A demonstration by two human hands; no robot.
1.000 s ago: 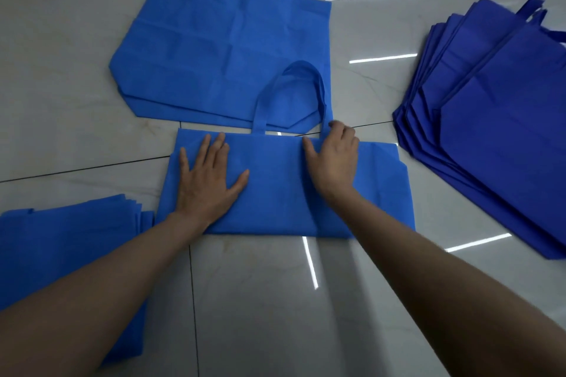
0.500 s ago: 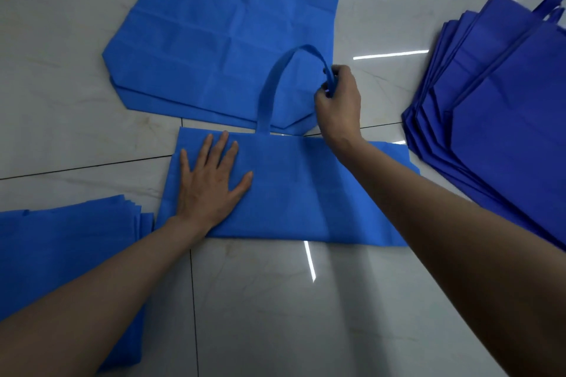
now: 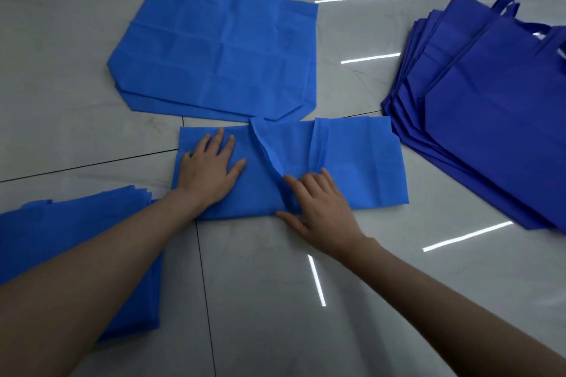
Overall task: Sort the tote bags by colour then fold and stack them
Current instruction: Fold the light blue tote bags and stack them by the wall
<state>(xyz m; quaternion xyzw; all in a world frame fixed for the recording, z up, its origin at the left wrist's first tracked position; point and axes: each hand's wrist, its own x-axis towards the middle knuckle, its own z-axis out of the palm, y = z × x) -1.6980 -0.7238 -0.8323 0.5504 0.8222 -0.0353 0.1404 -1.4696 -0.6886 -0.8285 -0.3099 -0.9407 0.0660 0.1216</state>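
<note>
Now the half-folded light blue tote bag [image 3: 361,168] lies on the floor [image 3: 275,300] at the centre, its handle [image 3: 266,150] turned down onto the body, I think so that the next fold stays tidy. My left hand [image 3: 211,168], at 9 o'clock on the bag, lies flat and open to pin the cloth. My right hand [image 3: 318,208], at 6 o'clock, presses the handle with straight fingers [image 3: 330,185] and grips nothing. At 8 o'clock wait folded bags [image 3: 61,239], at 3 dark blue bags [image 3: 490,119], at 12 one unfolded bag [image 3: 220,49].
</note>
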